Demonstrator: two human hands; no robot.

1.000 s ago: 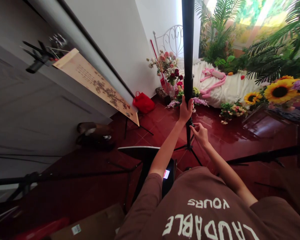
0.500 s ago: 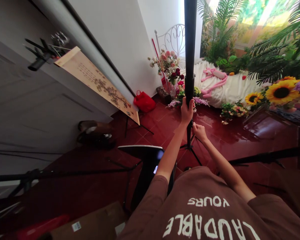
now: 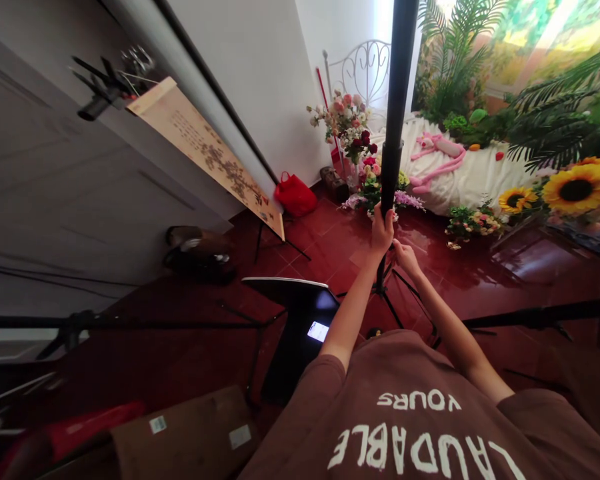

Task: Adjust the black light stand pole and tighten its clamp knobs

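A tall black stand pole (image 3: 398, 87) rises in front of me, tilted slightly to the right, with tripod legs (image 3: 391, 308) spread on the floor. My left hand (image 3: 381, 235) is wrapped round the pole, below a black collar (image 3: 392, 148). Just lower and to the right, my right hand (image 3: 406, 259) is closed, its fingertips pinching a small dark knob on the stand, mostly hidden by the fingers. Beneath my left forearm, a lit phone (image 3: 319, 331) rests on a black surface (image 3: 293, 353).
Left of me are a hanging scroll (image 3: 210, 157), a red bag (image 3: 295, 195) and a cardboard box (image 3: 185, 433). Flowers (image 3: 350, 117), a white-draped bed (image 3: 447, 183) and sunflowers (image 3: 575, 190) stand beyond. Another black pole (image 3: 540, 313) lies across the right side.
My view has shifted, so the room sits further right. The pole leans a little more to the right, and its collar is slightly further above my left hand. Both hands keep their hold.
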